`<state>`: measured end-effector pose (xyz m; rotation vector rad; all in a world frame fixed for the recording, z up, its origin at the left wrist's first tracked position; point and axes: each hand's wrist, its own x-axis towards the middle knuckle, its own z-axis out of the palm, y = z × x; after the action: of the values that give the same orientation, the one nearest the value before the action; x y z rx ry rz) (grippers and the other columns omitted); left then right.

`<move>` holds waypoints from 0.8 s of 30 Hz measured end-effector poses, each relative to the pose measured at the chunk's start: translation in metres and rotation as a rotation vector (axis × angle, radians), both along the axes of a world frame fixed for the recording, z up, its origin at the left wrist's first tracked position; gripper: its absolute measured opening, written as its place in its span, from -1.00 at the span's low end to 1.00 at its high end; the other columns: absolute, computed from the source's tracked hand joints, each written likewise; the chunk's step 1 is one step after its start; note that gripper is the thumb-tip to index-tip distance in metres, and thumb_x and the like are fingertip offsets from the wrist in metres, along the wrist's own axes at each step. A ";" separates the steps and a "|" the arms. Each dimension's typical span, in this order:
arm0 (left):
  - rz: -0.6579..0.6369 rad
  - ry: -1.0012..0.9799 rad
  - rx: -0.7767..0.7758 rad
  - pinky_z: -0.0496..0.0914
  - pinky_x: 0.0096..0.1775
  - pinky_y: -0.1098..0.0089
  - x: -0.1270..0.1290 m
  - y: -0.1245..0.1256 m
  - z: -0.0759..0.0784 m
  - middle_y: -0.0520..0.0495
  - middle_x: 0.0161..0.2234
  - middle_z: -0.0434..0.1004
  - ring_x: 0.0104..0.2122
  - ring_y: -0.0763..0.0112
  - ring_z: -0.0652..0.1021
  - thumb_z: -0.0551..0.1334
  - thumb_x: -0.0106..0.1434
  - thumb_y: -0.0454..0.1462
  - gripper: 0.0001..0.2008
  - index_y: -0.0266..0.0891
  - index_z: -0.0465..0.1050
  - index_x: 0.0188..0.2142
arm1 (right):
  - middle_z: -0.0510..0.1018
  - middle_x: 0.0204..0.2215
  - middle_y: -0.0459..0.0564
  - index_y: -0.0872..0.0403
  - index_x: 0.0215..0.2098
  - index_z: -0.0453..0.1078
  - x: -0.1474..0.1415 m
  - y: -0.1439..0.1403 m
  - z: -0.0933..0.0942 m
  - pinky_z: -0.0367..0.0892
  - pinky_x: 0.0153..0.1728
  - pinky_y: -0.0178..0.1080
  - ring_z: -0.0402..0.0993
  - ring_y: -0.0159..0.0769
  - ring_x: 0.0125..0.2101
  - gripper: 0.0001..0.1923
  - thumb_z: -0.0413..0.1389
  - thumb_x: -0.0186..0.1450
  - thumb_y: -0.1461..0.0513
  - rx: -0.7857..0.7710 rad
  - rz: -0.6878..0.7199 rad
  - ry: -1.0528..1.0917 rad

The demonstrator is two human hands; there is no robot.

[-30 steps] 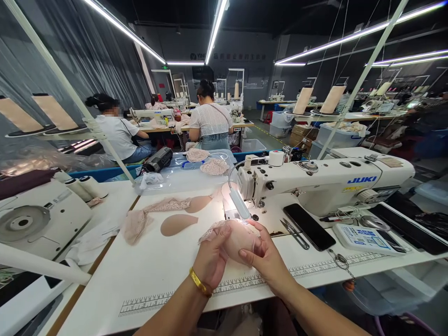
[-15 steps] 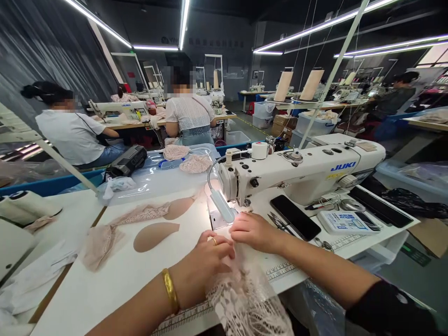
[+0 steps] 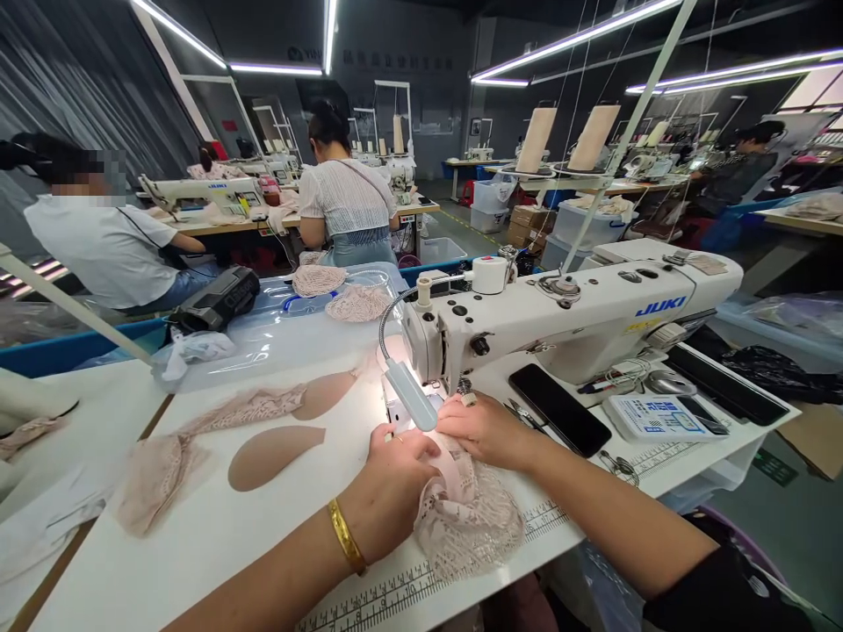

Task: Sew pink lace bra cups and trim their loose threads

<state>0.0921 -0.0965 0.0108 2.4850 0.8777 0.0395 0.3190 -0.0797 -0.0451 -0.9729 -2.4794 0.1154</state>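
Pale pink lace fabric (image 3: 471, 527) lies bunched at the front of a white sewing machine (image 3: 527, 320), its loose end spread on the tabletop near the printed ruler. My left hand (image 3: 399, 478), with a gold bangle at the wrist, is closed on the fabric's left side. Fingers bent, my right hand (image 3: 491, 430) grips the fabric's upper edge just below the machine head. A grey lamp (image 3: 409, 395) on a bendy neck lights this spot and hides part of the needle plate. The needle itself is not visible.
Left of my hands lie a beige cup-shaped piece (image 3: 277, 458) and a lace piece (image 3: 164, 478). A black phone (image 3: 559, 410), small scissors (image 3: 523, 412) and a white box (image 3: 659, 416) sit to the right. Two co-workers sit ahead; a clear plastic bin lid (image 3: 263, 338) lies behind the table.
The lace has been drawn up from the table's front edge onto the tabletop and now bunches between my hands. My left hand has risen slightly; the whole view has shifted a little.
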 end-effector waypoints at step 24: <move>-0.043 -0.079 0.085 0.10 0.03 0.02 0.001 0.010 -0.016 -0.12 -0.01 0.56 -0.04 0.10 0.55 0.20 0.05 -0.51 -0.73 -0.16 0.60 -0.42 | 0.64 -0.27 -0.04 -0.02 -0.17 0.58 0.004 0.004 -0.003 0.26 -0.13 -0.21 0.42 -0.20 -0.17 -0.63 0.02 0.31 0.46 -0.096 -0.119 0.025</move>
<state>0.0931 -0.0863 -0.0051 2.5612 0.8051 0.1625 0.3234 -0.0756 -0.0483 -1.1493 -2.4058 0.2087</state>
